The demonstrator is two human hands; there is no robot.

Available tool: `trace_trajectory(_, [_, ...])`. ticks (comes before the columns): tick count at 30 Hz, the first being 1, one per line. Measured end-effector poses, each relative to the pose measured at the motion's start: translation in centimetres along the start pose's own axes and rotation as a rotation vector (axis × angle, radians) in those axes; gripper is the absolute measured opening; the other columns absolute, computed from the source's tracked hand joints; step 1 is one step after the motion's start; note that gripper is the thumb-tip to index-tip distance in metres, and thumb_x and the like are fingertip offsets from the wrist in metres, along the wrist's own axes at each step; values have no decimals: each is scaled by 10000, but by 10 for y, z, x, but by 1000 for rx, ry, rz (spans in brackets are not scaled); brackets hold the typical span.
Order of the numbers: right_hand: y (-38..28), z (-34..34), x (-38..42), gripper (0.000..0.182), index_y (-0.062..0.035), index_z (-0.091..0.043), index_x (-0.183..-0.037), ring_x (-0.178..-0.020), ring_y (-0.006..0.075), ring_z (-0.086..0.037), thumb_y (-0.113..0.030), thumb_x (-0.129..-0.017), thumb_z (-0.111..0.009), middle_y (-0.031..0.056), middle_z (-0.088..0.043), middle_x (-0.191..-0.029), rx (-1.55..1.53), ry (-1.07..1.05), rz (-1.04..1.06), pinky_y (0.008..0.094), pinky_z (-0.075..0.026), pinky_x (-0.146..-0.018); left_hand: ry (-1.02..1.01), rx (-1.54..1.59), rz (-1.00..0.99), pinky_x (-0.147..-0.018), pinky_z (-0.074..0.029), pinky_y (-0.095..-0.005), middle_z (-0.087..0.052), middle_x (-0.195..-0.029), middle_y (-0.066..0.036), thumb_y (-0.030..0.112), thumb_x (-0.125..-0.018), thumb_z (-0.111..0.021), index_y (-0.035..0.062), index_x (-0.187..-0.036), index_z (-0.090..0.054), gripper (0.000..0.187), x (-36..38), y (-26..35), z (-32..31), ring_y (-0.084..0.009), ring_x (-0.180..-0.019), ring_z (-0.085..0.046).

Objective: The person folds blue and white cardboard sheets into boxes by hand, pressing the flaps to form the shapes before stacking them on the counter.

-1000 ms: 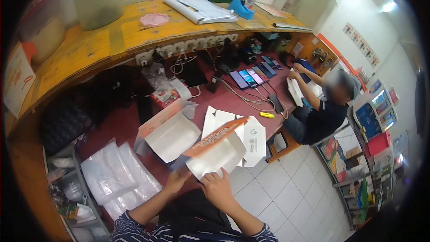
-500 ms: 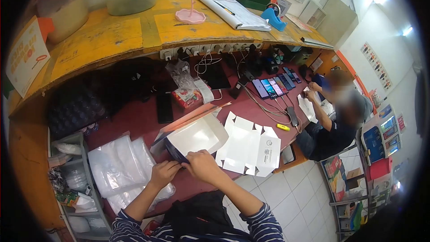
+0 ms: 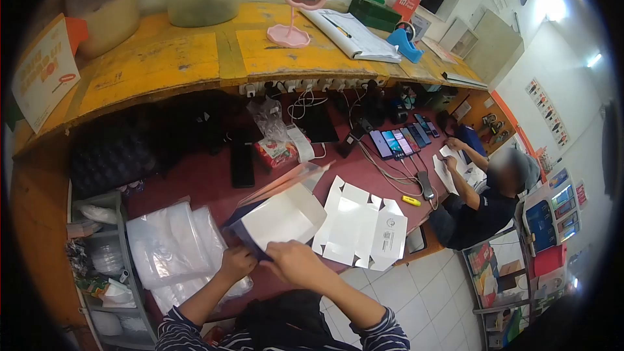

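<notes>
A cardboard box [image 3: 294, 216] with a white inside, dark blue outer walls and an orange-tinted raised flap sits on the red tabletop in front of me. My left hand [image 3: 239, 264] grips its near left corner with curled fingers. At the near edge, my right hand [image 3: 294, 265] is closed over the box wall, thumb side toward my left hand. Part of that wall is hidden behind my fingers. Just right of the box lies an unfolded white carton [image 3: 359, 224], flat. Clear plastic bags [image 3: 170, 247] are stacked to the left, close to my left hand.
Several phones [image 3: 398, 142] lie in a row near cables and a yellow highlighter [image 3: 411, 201]. A black phone [image 3: 242, 166] and red packet [image 3: 276, 151] lie behind the box. A grey drawer rack [image 3: 107, 247] stands left. A seated person [image 3: 497, 188] handles papers at right.
My left hand has moved slightly apart from my right, down the box's corner. The box's near side has shifted and its flap is blurred. The whole view has tilted a little.
</notes>
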State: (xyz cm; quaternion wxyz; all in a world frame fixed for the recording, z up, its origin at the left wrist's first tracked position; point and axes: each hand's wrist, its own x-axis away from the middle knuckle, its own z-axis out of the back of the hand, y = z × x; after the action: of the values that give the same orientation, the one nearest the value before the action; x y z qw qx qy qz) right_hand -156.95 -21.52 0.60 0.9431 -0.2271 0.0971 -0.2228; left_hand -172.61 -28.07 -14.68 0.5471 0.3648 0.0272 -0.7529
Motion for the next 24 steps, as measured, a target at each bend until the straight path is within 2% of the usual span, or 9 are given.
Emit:
trace_trajectory(4, [35,-18,-3,211,-11,-525,-720,-617,304,-547,-220,-736,-547,122,-531,-674,37,33,-112,386,-438,-573,122,58,-20,-463,-445,-256,-575,-708,-1,71,-589,-617,117,-726,-619,144,-22,18,14,-154,-556,-555])
trace_trajectory(11, [39,-55,2,211,-27,-534,-672,-613,291,-555,-217,-764,-521,118,-531,-669,213,60,-102,376,-450,-563,51,99,-95,-450,-438,-260,-573,-698,10,49,-569,-596,125,-740,-613,188,-23,11,10,-149,-533,-541])
trace_trajectory(14, [37,-62,1,232,-38,-542,-682,-639,279,-570,-238,-785,-482,129,-548,-693,339,-34,-157,382,-453,-555,7,109,-116,-448,-437,-268,-576,-706,12,50,-553,-595,121,-730,-605,191,-20,11,11,-152,-530,-537])
trace_trajectory(16, [35,-46,-9,216,-38,-541,-690,-637,275,-582,-224,-770,-465,133,-567,-686,189,-190,-227,386,-458,-549,44,87,-77,-447,-433,-271,-574,-712,-4,67,-544,-607,116,-716,-595,179,-18,13,7,-156,-536,-540])
trace_trajectory(19, [32,-49,-31,170,-34,-537,-698,-601,278,-588,-191,-729,-480,131,-576,-646,136,-7,-278,385,-462,-513,10,67,-91,-455,-435,-289,-557,-698,-35,75,-551,-609,109,-675,-575,132,-24,20,13,-178,-544,-541])
trace_trajectory(20, [38,-61,-33,131,-33,-535,-702,-552,279,-584,-156,-696,-490,128,-564,-590,237,38,-193,373,-462,-475,11,69,-99,-455,-435,-289,-557,-698,-35,75,-551,-609,109,-675,-575,132,-25,18,13,-178,-544,-541])
trace_trajectory(22, [34,-67,-32,120,-36,-535,-694,-551,274,-586,-148,-692,-492,129,-565,-592,258,62,-205,368,-462,-463,-67,-92,33,-481,-438,-323,-526,-670,-69,77,-578,-602,96,-678,-550,114,-22,6,14,-224,-564,-537])
trace_trajectory(23, [31,-68,-31,110,-39,-535,-685,-550,268,-588,-141,-687,-493,131,-566,-594,279,86,-227,362,-461,-451,-73,-77,0,-481,-438,-323,-526,-670,-69,77,-578,-602,96,-678,-550,114,-19,-1,14,-224,-564,-537])
trace_trajectory(24, [28,-65,-30,100,-41,-544,-669,-547,252,-590,-127,-678,-494,117,-571,-600,319,82,-223,357,-463,-452,-8,-116,95,-514,-444,-343,-540,-713,-90,79,-617,-585,78,-745,-545,135,-18,-8,11,-256,-610,-545])
